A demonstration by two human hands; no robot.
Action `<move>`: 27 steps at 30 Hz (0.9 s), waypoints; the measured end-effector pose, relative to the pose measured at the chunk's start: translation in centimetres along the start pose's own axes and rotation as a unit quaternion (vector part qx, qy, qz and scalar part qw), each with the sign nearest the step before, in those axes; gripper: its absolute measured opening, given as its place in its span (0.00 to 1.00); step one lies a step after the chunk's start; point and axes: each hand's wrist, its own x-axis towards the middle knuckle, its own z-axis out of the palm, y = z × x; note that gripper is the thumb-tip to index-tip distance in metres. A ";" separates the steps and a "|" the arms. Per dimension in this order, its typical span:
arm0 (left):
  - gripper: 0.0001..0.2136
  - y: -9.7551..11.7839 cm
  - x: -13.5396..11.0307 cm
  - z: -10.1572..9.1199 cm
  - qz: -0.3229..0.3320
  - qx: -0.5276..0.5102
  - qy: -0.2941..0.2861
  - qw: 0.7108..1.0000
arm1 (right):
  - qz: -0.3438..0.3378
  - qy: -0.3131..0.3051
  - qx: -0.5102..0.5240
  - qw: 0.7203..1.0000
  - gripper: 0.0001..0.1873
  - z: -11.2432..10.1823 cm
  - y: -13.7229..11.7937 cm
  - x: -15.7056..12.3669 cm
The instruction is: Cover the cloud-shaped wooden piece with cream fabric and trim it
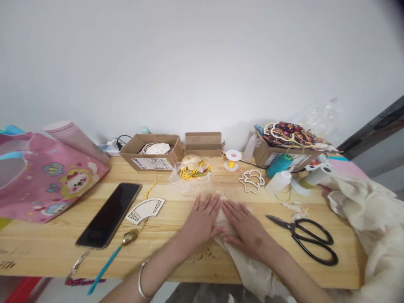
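Left hand (202, 219) and right hand (246, 230) flat, I touch cloth (240, 261) with outstretched fingers below centre, gripping nothing. Scissors (293, 229) lie lower right.

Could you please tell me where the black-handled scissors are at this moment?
In the head view, the scissors lie on the wooden table, to the right of the right hand and left of the heaped pale cloth.

You are at a handicraft workspace, though whether in a home or a workshop is unclear: your wooden table (38, 246) bears pale cloth (241, 261), scissors (293, 227), yellow thread (233, 164), a teal thread cone (280, 166), a squeeze bottle (279, 183) and a fan-shaped cutout (143, 208).
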 end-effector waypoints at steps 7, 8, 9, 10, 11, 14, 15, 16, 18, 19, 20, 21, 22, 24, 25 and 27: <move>0.33 0.0 -0.1 -0.1 0.006 -0.015 0.007 1.000 | 0.020 0.068 -0.049 0.996 0.36 -0.2 1.2 0.4; 0.33 0.1 -0.1 -0.1 0.003 -0.018 0.004 1.000 | 0.005 0.063 -0.049 0.997 0.35 -0.3 1.1 0.7; 0.33 0.1 -0.2 -0.2 -0.001 -0.022 0.001 1.000 | -0.010 0.054 -0.048 0.997 0.34 -0.4 1.0 0.9; 0.33 0.2 -0.2 -0.2 -0.003 -0.025 -0.004 1.000 | -0.025 0.046 -0.047 0.998 0.33 -0.4 1.0 1.0; 0.34 0.2 -0.3 -0.2 -0.003 -0.027 -0.007 1.000 | -0.038 0.039 -0.047 0.997 0.33 -0.4 1.1 1.1; 0.40 0.0 -0.3 -0.7 0.013 -0.027 -0.022 0.999 | -0.079 0.037 -0.055 0.995 0.35 -0.6 1.9 0.8; 0.42 -0.1 -0.2 -0.9 0.019 -0.029 -0.033 0.999 | -0.096 0.038 -0.059 0.993 0.36 -0.8 2.3 0.7; 0.43 -0.3 -0.2 -1.2 0.023 -0.034 -0.049 0.998 | -0.114 0.039 -0.064 0.991 0.36 -1.1 2.6 0.5; 0.39 -0.7 -0.1 -1.8 0.025 -0.061 -0.093 0.994 | -0.147 0.042 -0.071 0.986 0.35 -1.6 2.9 0.3; 0.35 -0.8 0.0 -2.1 0.022 -0.082 -0.113 0.990 | -0.160 0.045 -0.073 0.984 0.35 -1.8 2.8 0.2; 0.32 -0.9 0.1 -2.4 0.016 -0.105 -0.125 0.986 | -0.167 0.045 -0.073 0.982 0.35 -2.0 2.6 0.2; 0.30 -0.9 0.1 -2.7 0.009 -0.128 -0.131 0.983 | -0.168 0.043 -0.071 0.982 0.35 -2.0 2.3 0.2; 0.29 -0.9 0.1 -2.9 -0.002 -0.147 -0.131 0.980 | -0.166 0.038 -0.068 0.983 0.36 -1.9 1.9 0.2; 0.29 -0.6 0.2 -3.3 -0.030 -0.171 -0.134 0.976 | -0.151 0.030 -0.060 0.986 0.37 -1.3 1.2 0.1; 0.29 -0.5 0.2 -3.4 -0.042 -0.177 -0.139 0.973 | -0.141 0.029 -0.057 0.988 0.37 -1.0 0.9 0.0; 0.30 -0.3 0.3 -3.6 -0.059 -0.181 -0.149 0.970 | -0.120 0.034 -0.053 0.991 0.37 -0.3 0.7 -0.1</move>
